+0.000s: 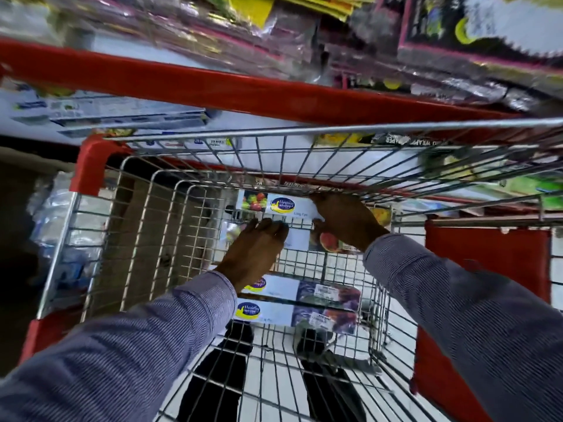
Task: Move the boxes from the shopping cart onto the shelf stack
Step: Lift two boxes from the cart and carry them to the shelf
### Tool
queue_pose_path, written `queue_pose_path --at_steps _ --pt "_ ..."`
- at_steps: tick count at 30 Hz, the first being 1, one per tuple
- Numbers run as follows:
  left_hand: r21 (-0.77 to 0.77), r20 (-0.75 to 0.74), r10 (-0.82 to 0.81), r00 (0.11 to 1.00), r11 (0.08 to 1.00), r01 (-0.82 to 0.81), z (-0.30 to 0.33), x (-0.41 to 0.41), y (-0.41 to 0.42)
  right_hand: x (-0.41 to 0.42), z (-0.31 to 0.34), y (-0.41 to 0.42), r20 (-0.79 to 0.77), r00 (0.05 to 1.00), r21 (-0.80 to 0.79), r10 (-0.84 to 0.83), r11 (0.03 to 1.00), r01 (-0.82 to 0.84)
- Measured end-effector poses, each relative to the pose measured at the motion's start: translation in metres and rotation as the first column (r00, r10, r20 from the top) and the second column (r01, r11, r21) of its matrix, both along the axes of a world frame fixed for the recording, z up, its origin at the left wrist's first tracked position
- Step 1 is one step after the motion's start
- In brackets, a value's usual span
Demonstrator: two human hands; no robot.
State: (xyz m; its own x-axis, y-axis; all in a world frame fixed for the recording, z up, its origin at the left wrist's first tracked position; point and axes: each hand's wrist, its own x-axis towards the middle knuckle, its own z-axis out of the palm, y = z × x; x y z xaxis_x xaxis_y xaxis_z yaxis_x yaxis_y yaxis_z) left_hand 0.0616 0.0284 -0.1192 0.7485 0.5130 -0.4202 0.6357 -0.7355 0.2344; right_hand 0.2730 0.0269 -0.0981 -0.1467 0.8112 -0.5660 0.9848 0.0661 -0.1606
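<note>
The wire shopping cart holds long white boxes on its floor. At its far end, the right hand grasps the right end of the far box. The left hand, fingers curled, presses that box's near edge. Two more boxes lie nearer.

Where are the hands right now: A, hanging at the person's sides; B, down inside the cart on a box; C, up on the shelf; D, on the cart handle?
B: the left hand and right hand both reach down inside the wire cart and rest on a white box at its far end, while two more boxes lie nearer.
</note>
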Motion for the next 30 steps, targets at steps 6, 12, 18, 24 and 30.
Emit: queue_pose_path --at_steps 6,12,18,24,30 --pt "-0.013 0.050 0.086 0.995 0.996 -0.086 0.001 0.006 0.004 0.004 0.027 -0.005 0.001 1.000 0.029 -0.003 1.000 0.003" --pt "-0.114 0.110 0.085 0.990 0.991 -0.072 0.095 -0.009 -0.004 0.003 0.113 -0.014 -0.088 0.995 0.125 -0.045 0.991 0.056" --pt "0.042 0.230 0.047 0.972 0.997 -0.059 0.248 -0.035 0.004 -0.002 0.259 -0.024 -0.148 0.987 0.228 0.066 0.973 -0.031" --pt "0.244 0.290 0.058 0.955 0.961 -0.133 0.420 -0.047 0.015 -0.008 0.436 -0.017 -0.115 0.988 0.386 0.107 0.921 -0.055" --pt "0.346 0.365 0.032 0.930 0.923 -0.168 0.566 -0.032 0.030 -0.006 0.588 -0.018 -0.057 0.989 0.582 0.135 0.810 -0.077"
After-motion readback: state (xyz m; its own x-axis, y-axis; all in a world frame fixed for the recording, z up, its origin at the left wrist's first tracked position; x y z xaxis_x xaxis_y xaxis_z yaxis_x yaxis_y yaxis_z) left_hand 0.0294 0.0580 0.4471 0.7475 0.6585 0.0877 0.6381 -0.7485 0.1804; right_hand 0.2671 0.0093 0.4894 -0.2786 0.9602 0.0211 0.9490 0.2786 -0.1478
